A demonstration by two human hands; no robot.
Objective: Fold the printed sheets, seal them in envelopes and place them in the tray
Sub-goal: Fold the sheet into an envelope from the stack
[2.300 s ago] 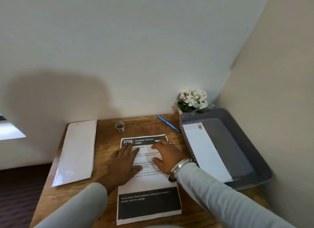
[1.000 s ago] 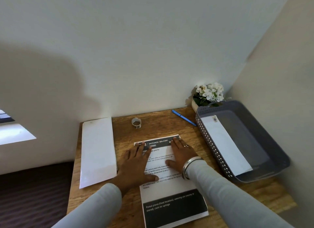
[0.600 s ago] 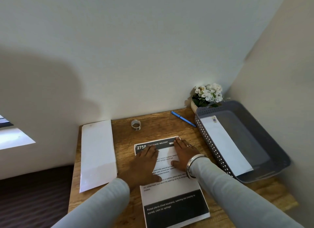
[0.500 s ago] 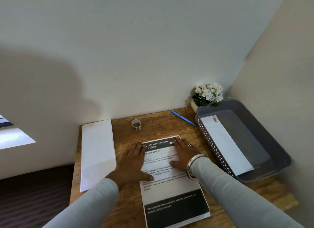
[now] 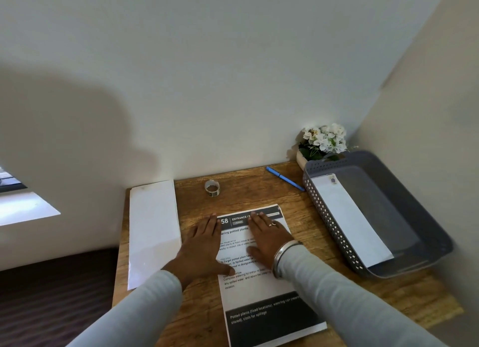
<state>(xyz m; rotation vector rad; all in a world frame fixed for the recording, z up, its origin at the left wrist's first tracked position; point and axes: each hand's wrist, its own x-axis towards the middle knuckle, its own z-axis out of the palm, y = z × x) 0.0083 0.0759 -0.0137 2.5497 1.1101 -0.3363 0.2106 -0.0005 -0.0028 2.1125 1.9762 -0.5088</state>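
1. The left hand (image 5: 204, 245) lies flat with straight fingers close together. It covers the left edge of the printed sheet (image 5: 255, 287), half on paper and half on the wood of the desk (image 5: 308, 217), with the thumb spread out onto the text.
2. The right hand (image 5: 269, 240) is also flat and grips nothing. It presses on the upper part of the sheet, its fingertips on the dark header band (a ring (image 5: 272, 224) shows on one finger and a metal bangle (image 5: 283, 253) at the wrist).
3. The sheet lies unfolded in the middle of the desk, slightly skewed, with its dark footer block toward the near edge.
4. A stack of white envelopes (image 5: 153, 230) lies along the left edge of the desk, just beside the left hand but not touching it.
5. The grey tray (image 5: 334, 227) sits along the right edge. One white envelope (image 5: 350, 217) lies flat inside it, against its perforated left wall.
6. Near the far edge stands a small roll of tape (image 5: 212, 188). A blue pen (image 5: 285, 178) lies aslant between it and the tray.
7. A pot of white flowers (image 5: 324, 142) stands in the far right corner, behind the tray.
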